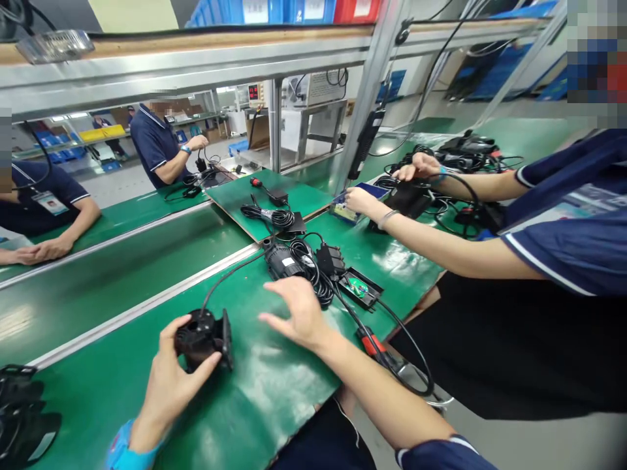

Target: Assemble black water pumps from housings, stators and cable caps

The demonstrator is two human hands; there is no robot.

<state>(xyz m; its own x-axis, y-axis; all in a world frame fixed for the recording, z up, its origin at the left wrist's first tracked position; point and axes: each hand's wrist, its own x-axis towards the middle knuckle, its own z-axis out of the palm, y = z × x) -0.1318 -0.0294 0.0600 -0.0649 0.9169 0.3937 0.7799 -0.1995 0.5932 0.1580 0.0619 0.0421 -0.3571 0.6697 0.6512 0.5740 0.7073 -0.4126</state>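
Left hand (170,380) grips the housing (203,338) on the counter (267,395), fingers wrapped around it. Right hand (300,314) lies open, fingers spread, just beside the coiled cable (313,274). Step in hand, as judged: steadying the housing. Taking up the cable would require the right fingers to close.

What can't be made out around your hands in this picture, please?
Head view only:
- Black round part: its near side is hidden by the left hand gripping it.
- Right hand: contact with the green mat is unclear.
- Label on the black cylinder: too small to read.
- Black object at lower left: cut off by the edge.
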